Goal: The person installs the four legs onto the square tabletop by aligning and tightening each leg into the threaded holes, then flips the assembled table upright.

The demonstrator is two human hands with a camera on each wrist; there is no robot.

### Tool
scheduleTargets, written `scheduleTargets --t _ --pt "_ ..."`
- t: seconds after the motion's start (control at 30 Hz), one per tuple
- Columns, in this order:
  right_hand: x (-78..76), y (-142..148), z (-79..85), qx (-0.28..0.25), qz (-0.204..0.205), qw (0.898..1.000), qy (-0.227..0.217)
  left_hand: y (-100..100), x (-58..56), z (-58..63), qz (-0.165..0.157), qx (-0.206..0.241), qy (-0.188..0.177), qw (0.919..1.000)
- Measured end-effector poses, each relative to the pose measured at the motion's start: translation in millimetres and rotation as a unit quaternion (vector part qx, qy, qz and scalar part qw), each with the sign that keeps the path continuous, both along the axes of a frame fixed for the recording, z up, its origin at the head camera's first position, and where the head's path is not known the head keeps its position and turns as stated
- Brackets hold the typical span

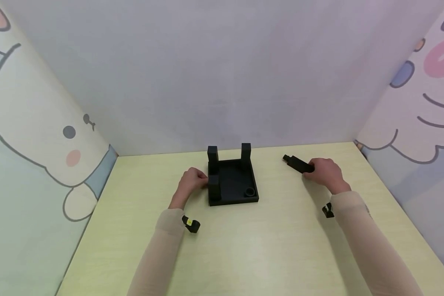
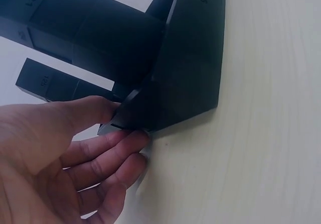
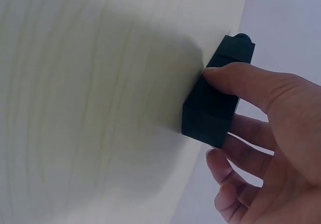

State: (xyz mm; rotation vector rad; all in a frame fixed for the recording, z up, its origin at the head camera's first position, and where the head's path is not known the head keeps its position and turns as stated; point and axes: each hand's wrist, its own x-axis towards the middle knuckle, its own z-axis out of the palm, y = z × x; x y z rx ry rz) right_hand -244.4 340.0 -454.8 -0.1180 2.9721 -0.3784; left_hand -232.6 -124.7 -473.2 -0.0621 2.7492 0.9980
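Note:
A black square tray-like base [image 1: 234, 202] sits on the table with three upright square posts on it, among them the near-left post [image 1: 214, 188]. At its near right corner is a round ring socket [image 1: 249, 192]. My left hand [image 1: 192, 180] pinches the base's left edge, thumb on the rim and fingers along the outer side; the left wrist view shows the base wall [image 2: 188, 58] beside them. My right hand [image 1: 326, 172] grips one end of a loose black square post [image 1: 299, 164] between thumb and fingers. A narrower round peg [image 3: 244, 37] sticks out of the post's far end.
The pale wood-look table [image 1: 266, 246] meets a plain light back wall [image 1: 222, 82]. Side panels with cartoon animals stand at left [image 1: 40, 164] and right [image 1: 422, 115]. Small black wrist cameras are strapped on both sleeves.

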Motion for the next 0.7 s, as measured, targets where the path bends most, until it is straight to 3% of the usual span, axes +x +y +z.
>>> scheduleTargets --t 0.4,0.7 --pt "4.1 -4.1 1.2 -0.007 0.012 0.998 0.068 1.9 0.6 -1.2 -0.002 0.007 0.002 1.0" --pt "9.7 -16.2 17.4 -0.025 0.017 0.988 0.15 0.9 1.6 -1.2 -0.001 0.01 0.004 0.9999"
